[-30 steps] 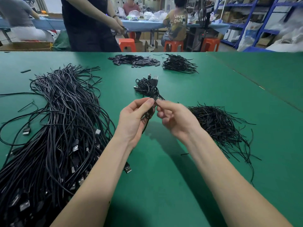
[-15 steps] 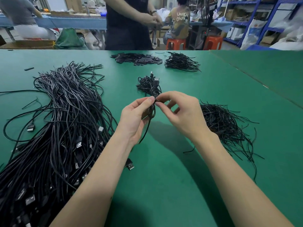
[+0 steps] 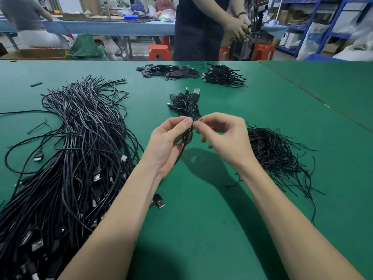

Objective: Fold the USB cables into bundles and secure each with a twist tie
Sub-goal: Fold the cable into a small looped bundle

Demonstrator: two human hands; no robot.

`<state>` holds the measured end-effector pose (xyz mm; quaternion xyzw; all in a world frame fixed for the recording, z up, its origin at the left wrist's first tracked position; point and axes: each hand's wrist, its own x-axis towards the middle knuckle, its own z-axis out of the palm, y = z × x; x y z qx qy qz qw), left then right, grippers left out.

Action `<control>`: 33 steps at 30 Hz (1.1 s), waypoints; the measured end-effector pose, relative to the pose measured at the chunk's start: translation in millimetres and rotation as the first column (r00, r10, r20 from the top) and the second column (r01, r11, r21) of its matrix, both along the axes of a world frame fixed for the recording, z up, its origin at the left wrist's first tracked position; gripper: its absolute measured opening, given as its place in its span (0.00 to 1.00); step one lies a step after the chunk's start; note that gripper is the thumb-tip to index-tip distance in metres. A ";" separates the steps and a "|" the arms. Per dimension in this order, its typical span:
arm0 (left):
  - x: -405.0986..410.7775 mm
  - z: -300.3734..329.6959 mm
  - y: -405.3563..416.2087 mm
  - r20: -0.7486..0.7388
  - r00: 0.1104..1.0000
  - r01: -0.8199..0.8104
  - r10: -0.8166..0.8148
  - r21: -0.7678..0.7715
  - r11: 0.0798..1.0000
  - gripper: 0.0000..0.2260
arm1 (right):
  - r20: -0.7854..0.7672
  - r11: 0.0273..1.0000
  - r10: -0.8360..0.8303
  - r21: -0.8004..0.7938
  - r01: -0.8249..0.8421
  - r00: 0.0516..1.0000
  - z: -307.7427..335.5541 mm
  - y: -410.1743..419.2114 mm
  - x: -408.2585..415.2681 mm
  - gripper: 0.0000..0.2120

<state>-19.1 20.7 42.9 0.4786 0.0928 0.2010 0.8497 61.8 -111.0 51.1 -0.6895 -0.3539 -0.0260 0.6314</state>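
Observation:
A folded black USB cable bundle (image 3: 187, 136) hangs between both hands above the green table (image 3: 201, 219). My left hand (image 3: 166, 144) grips the bundle, thumb and forefinger pinched near its top. My right hand (image 3: 226, 138) pinches a thin black twist tie (image 3: 198, 120) at the bundle's upper end. Just behind the hands lies a small heap of tied bundles (image 3: 184, 103) with USB plugs sticking up. A big pile of loose black USB cables (image 3: 70, 158) covers the left of the table. To the right lies a pile of black twist ties (image 3: 272, 152).
At the far table edge lie a heap of small flat black pieces (image 3: 167, 70) and another heap of black ties or cables (image 3: 224, 75). A person (image 3: 201, 27) stands just beyond that edge. Orange stools and blue shelving stand behind.
My hands have stayed at the bundle; the right fingers shifted round the tie at its top. The standing person across the table has moved to the right.

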 end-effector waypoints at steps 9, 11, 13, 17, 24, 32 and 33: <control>-6.6 1.1 7.9 -0.048 0.996 0.081 -0.077 0.104 0.991 0.10 | -0.532 0.964 0.154 -0.105 -0.245 0.833 13.4 -3.4 0.8 0.03; -6.5 1.4 7.3 -0.081 0.992 0.101 -0.098 0.029 0.994 0.09 | -0.200 0.967 0.097 -0.211 -0.140 0.975 14.6 -7.1 0.8 0.06; -7.4 2.7 9.4 -0.107 0.984 0.140 -0.143 -0.039 0.989 0.08 | 0.149 0.959 0.120 -0.272 -0.077 0.982 17.1 -9.8 2.3 0.12; -11.7 6.1 18.8 -0.134 0.954 0.251 -0.268 -0.131 0.959 0.07 | 0.473 0.927 0.151 -0.373 0.042 0.868 22.6 -16.3 5.6 0.12; -13.4 4.8 18.6 -0.145 0.909 0.361 -0.390 -0.193 0.912 0.08 | 0.535 0.920 0.203 -0.390 0.027 0.820 26.0 -21.4 9.1 0.05; -10.8 3.8 15.4 -0.186 0.945 0.262 -0.268 -0.057 0.963 0.07 | 0.567 0.953 0.146 -0.299 0.038 0.811 17.0 -17.9 11.6 0.03; -9.9 3.4 13.3 -0.163 0.960 0.223 -0.226 -0.035 0.974 0.07 | 0.540 0.971 0.086 -0.232 0.050 0.837 13.7 -15.3 9.8 0.02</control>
